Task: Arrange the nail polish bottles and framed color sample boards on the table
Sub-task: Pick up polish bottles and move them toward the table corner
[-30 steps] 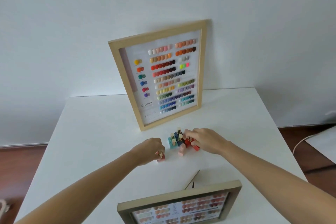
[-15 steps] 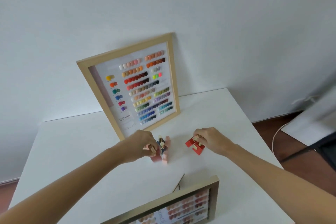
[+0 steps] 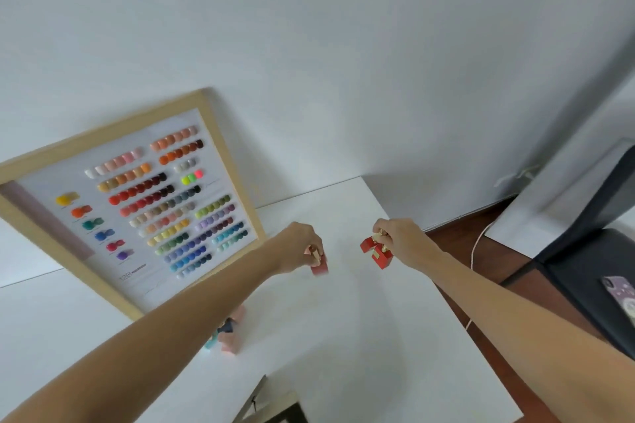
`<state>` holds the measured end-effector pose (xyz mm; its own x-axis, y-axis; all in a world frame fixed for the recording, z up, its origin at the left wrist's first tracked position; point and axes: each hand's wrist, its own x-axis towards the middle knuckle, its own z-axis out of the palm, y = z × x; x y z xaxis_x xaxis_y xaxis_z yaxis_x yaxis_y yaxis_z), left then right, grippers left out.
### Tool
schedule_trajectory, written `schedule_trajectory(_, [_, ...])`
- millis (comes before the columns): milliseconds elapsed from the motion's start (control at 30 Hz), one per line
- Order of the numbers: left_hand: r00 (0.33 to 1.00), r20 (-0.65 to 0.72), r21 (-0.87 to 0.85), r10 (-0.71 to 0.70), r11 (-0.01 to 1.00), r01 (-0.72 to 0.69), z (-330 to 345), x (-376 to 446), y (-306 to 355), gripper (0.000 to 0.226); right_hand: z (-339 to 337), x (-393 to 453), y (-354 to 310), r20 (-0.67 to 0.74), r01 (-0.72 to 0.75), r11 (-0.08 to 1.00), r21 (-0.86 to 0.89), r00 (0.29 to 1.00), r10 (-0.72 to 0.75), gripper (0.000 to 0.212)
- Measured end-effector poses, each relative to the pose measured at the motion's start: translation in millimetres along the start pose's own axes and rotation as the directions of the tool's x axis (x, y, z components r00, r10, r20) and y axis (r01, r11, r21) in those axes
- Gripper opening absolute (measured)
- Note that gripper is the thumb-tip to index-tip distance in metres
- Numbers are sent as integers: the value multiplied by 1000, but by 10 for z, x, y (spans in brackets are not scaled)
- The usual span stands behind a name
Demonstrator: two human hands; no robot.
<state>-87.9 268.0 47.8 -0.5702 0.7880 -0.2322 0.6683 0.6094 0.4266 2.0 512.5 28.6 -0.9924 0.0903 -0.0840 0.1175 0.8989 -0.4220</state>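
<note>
My left hand [image 3: 298,246] grips a pink-red nail polish bottle [image 3: 320,266] by its gold cap, held above the white table [image 3: 360,336]. My right hand [image 3: 402,241] pinches two red bottles [image 3: 377,252] by their caps, off to the right near the table's far right corner. A small cluster of pink, dark and teal bottles [image 3: 229,333] stands on the table, partly hidden under my left forearm. A wood-framed colour sample board [image 3: 144,203] leans on the wall at the back left. The corner of a second frame [image 3: 275,410] shows at the bottom edge.
The table's right edge drops to a dark wooden floor [image 3: 488,251] with a white cable [image 3: 476,251]. A dark chair or stool [image 3: 591,278] with a phone [image 3: 623,295] on it stands at the right. White wall behind.
Both hands have lifted and moved toward the table's far right with their bottles; the left hand left the cluster behind. The view has swung right and tilted.
</note>
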Motion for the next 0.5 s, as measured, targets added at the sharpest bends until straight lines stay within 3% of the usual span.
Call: schedule_trajectory(500, [987, 71, -11, -146, 989, 147, 480, 1232, 385, 24, 169, 523, 511, 91, -9, 999, -50, 996, 14, 18])
